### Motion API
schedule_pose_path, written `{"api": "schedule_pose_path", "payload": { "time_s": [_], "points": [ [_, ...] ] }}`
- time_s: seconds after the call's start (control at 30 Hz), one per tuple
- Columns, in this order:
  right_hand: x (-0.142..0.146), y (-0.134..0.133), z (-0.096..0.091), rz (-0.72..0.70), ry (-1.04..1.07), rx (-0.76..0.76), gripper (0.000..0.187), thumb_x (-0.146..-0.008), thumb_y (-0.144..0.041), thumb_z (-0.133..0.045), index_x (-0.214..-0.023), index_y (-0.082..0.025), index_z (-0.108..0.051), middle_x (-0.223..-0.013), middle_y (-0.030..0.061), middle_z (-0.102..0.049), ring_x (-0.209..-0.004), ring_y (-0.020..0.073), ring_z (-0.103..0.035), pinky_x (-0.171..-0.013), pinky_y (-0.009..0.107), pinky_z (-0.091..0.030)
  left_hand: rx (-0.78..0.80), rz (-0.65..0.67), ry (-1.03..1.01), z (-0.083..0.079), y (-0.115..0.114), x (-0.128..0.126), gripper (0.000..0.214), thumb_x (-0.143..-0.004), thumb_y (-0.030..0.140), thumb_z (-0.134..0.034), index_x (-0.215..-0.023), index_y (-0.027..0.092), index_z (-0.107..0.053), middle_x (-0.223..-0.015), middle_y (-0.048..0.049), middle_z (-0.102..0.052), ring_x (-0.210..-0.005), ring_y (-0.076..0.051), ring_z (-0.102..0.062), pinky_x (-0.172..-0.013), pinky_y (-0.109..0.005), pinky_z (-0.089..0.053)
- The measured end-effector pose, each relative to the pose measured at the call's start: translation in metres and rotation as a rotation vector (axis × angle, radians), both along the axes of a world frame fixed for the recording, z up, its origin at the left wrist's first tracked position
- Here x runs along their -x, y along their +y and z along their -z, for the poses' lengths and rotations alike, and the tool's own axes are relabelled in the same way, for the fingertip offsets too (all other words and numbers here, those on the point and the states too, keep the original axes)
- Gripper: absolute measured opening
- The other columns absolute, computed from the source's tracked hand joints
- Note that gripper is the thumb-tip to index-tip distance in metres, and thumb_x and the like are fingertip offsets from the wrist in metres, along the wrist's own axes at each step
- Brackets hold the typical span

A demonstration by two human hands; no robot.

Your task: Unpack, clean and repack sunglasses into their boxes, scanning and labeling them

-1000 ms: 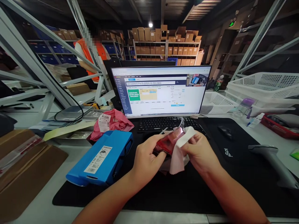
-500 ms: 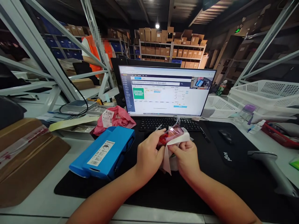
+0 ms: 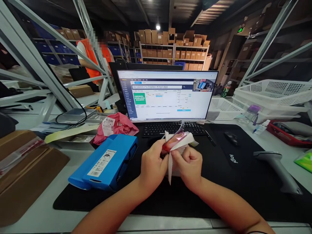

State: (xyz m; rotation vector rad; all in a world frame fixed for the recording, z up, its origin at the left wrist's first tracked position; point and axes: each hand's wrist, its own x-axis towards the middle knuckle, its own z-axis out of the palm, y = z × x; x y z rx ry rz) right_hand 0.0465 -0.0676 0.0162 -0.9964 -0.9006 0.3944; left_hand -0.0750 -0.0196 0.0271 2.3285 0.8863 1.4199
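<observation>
Cloth [image 3: 185,140] drawn over glasses [image 3: 172,141]; blue case [image 3: 104,162] beside.

The right hand [image 3: 189,165] slid in from the 3 o'clock side of the red-tinted glasses [image 3: 173,140] to about 5 o'clock and ended close beside the left hand [image 3: 152,162]. Its fingers curled tighter, pinching the white lens cloth [image 3: 181,141] against the lens. The cloth had draped over that hand's fingers. It came to hang in a narrow fold between the two hands, at 6 o'clock. The glasses turned more edge-on, their far end tipped toward 1 o'clock, and less red lens showed.
</observation>
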Motion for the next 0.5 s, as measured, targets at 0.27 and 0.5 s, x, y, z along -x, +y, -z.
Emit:
{"api": "schedule_pose_path", "payload": {
  "time_s": [0.27, 0.5],
  "points": [
    [-0.038, 0.007, -0.043, -0.378, 0.529, 0.142, 0.069, -0.057, -0.035, -0.093, -0.058, -0.022, -0.026, -0.06, -0.0053, -0.047, -0.057, 0.0098, -0.044, -0.056, 0.024, -0.043, -0.084, 0.11, 0.056, -0.006, 0.004, -0.002, 0.044, -0.081, 0.009, -0.054, -0.121, 0.022, -0.066, -0.116, -0.0037, -0.074, -0.106, -0.02, -0.07, -0.097, -0.031, -0.053],
    [-0.103, -0.005, -0.054, -0.305, 0.011, 0.193, 0.064, -0.065, -0.036, -0.091, -0.057, -0.022, -0.03, -0.053, -0.0068, -0.04, -0.05, 0.0084, -0.039, -0.049, 0.022, -0.033, 0.151, 0.038, -0.013, -0.035, 0.037, 0.031, 0.031, -0.076, 0.02, -0.068, -0.106, 0.022, -0.075, -0.103, -0.0023, -0.077, -0.092, -0.021, -0.072, -0.082, -0.03, -0.058]
  ]
}}
